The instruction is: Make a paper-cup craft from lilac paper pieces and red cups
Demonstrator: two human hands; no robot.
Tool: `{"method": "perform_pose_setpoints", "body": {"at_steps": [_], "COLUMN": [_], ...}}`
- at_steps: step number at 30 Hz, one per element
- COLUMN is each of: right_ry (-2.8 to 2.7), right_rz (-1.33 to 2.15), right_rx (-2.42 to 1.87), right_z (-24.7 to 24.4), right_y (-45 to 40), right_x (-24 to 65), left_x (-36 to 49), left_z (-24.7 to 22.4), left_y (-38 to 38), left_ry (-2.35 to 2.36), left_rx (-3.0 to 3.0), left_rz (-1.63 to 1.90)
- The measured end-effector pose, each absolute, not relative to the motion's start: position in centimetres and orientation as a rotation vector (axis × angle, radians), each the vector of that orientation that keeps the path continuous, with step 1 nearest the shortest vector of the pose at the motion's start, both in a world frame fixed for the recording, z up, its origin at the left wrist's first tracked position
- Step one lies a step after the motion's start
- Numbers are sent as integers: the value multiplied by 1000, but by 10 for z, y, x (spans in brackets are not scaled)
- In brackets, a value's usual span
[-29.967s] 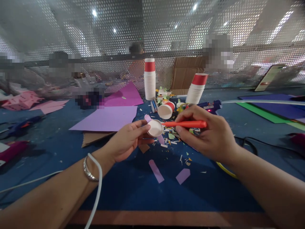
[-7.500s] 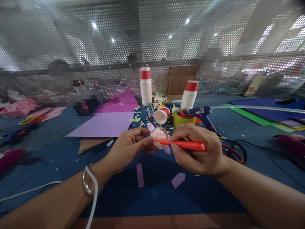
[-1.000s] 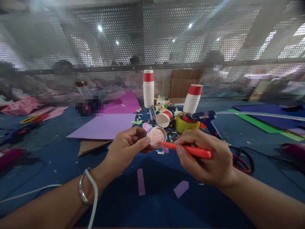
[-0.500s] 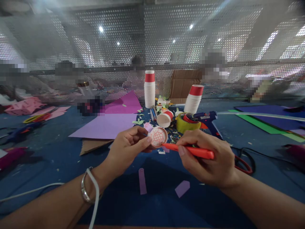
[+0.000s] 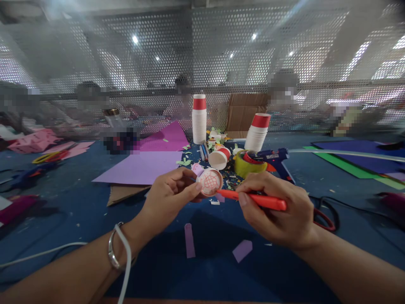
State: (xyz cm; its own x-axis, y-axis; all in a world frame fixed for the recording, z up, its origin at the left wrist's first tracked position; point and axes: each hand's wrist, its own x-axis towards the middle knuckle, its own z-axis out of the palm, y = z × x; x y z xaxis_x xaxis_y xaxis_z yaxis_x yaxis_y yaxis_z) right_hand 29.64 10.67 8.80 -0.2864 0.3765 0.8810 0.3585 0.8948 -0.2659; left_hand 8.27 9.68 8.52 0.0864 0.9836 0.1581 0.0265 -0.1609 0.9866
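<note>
My left hand pinches a paper cup by its side, its round base turned toward me. A reddish grid pattern is drawn on that base, and a small piece of light purple paper sticks out at the cup's upper left. In my right hand is a red marker, held like a pen. Its tip is at the lower right rim of the cup; whether it touches is hard to tell. Below the hands lie a purple paper strip and a purple pointed paper piece.
Two stacks of cups, one upright and one leaning, stand behind. A cup lies on its side near yellow tape and a blue glue gun. Purple sheets lie left; scissors lie right.
The marker and my right hand have shifted very slightly to the right. My left hand and the cup are almost where they were.
</note>
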Motion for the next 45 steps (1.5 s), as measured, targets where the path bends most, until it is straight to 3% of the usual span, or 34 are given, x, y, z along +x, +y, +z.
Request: {"method": "perform_pose_setpoints", "body": {"at_steps": [45], "right_ry": [-1771], "right_rz": [-135], "right_rx": [-601], "right_z": [84], "right_y": [111], "right_x": [300], "left_x": [83], "left_z": [85], "left_y": [96], "left_ry": [967], "left_rx": [1368], "left_rz": [1213]}}
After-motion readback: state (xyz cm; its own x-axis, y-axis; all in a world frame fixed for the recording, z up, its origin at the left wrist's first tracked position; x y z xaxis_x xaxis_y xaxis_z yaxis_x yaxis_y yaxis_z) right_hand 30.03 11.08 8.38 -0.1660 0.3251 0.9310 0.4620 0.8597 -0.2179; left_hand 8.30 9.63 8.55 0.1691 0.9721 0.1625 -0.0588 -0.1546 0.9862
